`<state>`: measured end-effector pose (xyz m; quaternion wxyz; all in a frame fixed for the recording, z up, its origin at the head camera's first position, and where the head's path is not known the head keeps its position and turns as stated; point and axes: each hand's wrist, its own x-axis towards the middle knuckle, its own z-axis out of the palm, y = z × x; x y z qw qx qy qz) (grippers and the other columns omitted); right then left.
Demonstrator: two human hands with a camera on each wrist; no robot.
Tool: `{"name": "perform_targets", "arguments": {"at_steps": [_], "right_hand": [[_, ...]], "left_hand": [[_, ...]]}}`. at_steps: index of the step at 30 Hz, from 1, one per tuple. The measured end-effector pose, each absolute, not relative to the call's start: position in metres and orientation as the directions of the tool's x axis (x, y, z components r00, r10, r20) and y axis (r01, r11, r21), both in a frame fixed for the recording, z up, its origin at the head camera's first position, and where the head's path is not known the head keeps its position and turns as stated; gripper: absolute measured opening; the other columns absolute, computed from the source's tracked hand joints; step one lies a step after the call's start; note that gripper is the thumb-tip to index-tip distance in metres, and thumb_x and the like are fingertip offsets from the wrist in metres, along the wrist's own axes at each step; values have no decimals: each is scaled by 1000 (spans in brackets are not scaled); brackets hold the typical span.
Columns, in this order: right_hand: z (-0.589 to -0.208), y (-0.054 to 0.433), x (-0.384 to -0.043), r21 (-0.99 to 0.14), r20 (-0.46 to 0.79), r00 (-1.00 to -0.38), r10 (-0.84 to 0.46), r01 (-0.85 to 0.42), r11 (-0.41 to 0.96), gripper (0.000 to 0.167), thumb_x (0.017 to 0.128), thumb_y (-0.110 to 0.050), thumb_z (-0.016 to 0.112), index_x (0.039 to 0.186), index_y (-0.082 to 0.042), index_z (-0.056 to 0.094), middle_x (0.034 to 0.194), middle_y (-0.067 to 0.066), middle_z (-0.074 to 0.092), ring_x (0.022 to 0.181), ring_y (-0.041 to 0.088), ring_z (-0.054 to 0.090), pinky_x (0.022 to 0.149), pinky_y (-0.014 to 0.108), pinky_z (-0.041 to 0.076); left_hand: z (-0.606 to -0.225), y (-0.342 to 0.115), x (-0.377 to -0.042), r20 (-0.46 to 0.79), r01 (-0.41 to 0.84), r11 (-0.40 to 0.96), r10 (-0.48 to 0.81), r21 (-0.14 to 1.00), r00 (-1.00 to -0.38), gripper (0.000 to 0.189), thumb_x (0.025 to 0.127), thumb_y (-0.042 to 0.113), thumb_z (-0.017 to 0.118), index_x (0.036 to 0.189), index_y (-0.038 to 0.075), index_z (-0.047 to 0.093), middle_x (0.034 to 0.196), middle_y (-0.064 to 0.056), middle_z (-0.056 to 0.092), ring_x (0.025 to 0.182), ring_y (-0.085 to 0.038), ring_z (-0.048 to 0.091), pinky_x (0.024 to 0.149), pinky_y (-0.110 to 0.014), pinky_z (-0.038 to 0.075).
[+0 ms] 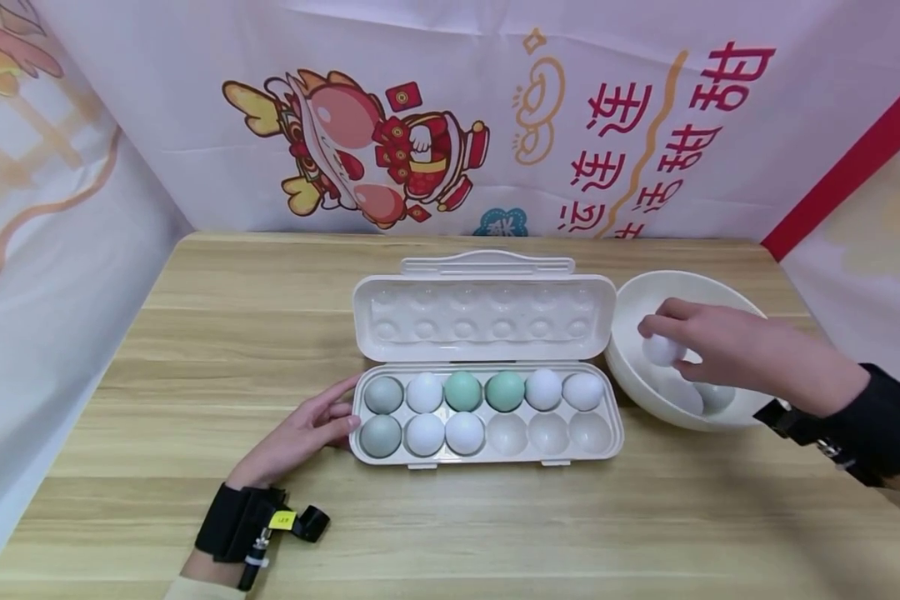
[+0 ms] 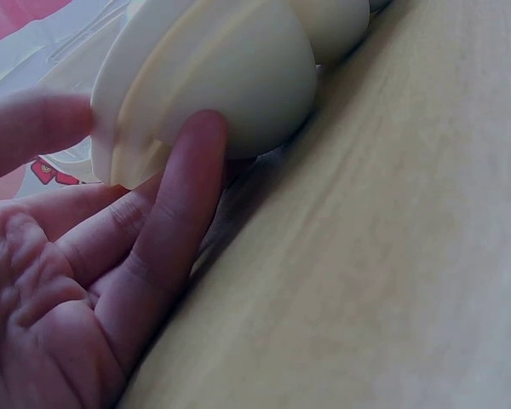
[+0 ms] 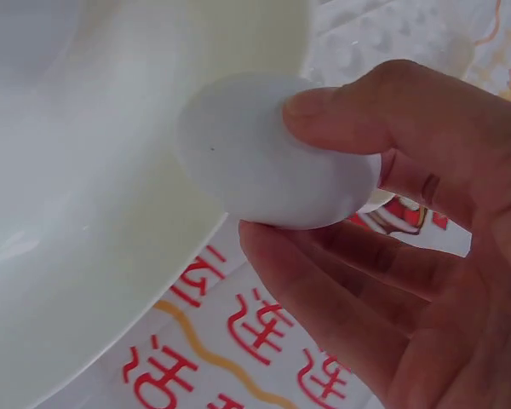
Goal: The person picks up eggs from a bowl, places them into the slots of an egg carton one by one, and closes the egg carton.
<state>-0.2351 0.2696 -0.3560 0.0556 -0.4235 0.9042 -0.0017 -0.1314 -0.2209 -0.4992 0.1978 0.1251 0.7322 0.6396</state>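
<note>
A white plastic egg carton [image 1: 487, 457] lies open on the wooden table, its lid folded back. Its back row is full, with white, pale grey and green eggs [image 1: 506, 391]; the front row has eggs at the left and three bare cups at the right. My left hand [image 1: 300, 437] holds the carton's left end, thumb at the rim and a finger [image 2: 183, 183] against a cup's outer wall. Inside the large white bowl [image 1: 626, 379], my right hand [image 1: 708, 337] pinches a white egg [image 3: 264, 153] between thumb and fingers. More eggs [image 1: 714, 397] lie beneath it, partly hidden.
The bowl stands close to the carton's right side. White printed cloth [image 1: 435, 50] hangs behind the table [image 1: 232, 333] and at both sides. Each wrist wears a black strap with a small camera [image 1: 313, 523].
</note>
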Motion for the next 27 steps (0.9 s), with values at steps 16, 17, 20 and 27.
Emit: {"name": "perform_targets", "arguments": {"at_steps": [16, 17, 20, 27], "right_hand": [[-349, 237, -210, 62, -5, -547, -837, -836, 545, 50, 64, -5, 89, 105, -10, 60, 97, 11, 57, 79, 23, 60, 57, 32, 55], [-349, 235, -209, 55, -6, -543, -840, -838, 542, 50, 64, -5, 89, 105, -11, 60, 98, 11, 58, 80, 23, 60, 58, 33, 56], [-349, 229, -206, 37, 9, -522, -853, -852, 522, 49, 65, -4, 88, 105, -10, 60, 98, 12, 58, 80, 23, 61, 58, 34, 56], [-348, 212, -198, -10, 28, -469, -883, -883, 469, 49, 66, -2, 87, 107, -9, 62, 100, 12, 59, 82, 22, 60, 63, 34, 57]], "left_hand": [[-498, -221, -133, -143, -82, 158, 427, 984, -893, 64, 100, 11, 52, 152, -2, 16, 120, -30, 58, 95, -22, 64, 82, -32, 53], [-498, -221, -134, -140, -79, 156, 429, 985, -892, 64, 100, 11, 52, 152, -2, 16, 120, -30, 58, 95, -22, 64, 82, -32, 53], [-499, -221, -134, -135, -79, 144, 435, 986, -890, 64, 100, 10, 51, 152, -3, 16, 120, -31, 57, 94, -22, 65, 82, -33, 53], [-500, -220, -132, -135, -90, 124, 431, 988, -892, 65, 100, 9, 52, 152, -3, 16, 120, -32, 56, 95, -23, 65, 82, -34, 54]]}}
